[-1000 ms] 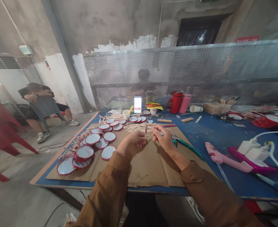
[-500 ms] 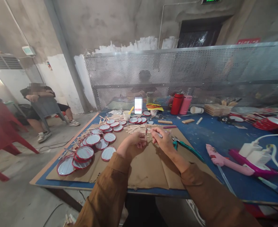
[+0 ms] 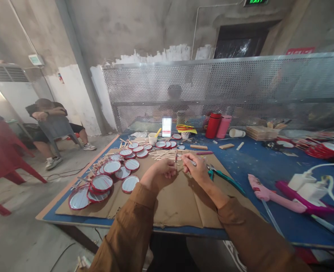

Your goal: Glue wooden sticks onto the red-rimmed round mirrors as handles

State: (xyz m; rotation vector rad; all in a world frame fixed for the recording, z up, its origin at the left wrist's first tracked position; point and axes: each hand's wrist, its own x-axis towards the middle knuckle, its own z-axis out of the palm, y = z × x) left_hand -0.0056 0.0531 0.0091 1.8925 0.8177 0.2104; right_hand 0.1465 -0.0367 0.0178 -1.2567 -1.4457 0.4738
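Observation:
My left hand [image 3: 165, 170] is closed on a small thin stick [image 3: 176, 155] held upright over the cardboard sheet [image 3: 175, 200]. Just to its right, my right hand [image 3: 194, 167] pinches a slim whitish tool [image 3: 193, 163], its tip close to the stick. Behind both hands lies a pile of pale wooden sticks [image 3: 162, 154]. Round red-rimmed discs [image 3: 102, 182] are grouped on the left part of the cardboard. Pliers with teal handles [image 3: 229, 180] rest right of my right hand.
A pink glue gun [image 3: 274, 196] and a magenta power strip [image 3: 325, 207] with white plugs lie at the right. Red [image 3: 213, 125] and pink bottles [image 3: 224, 126], a phone [image 3: 167, 127] and a cup [image 3: 152, 139] stand at the back. A person [image 3: 46, 109] sits at the far left.
The view has shifted very slightly. Both hands keep nearly the same position and hold the same things.

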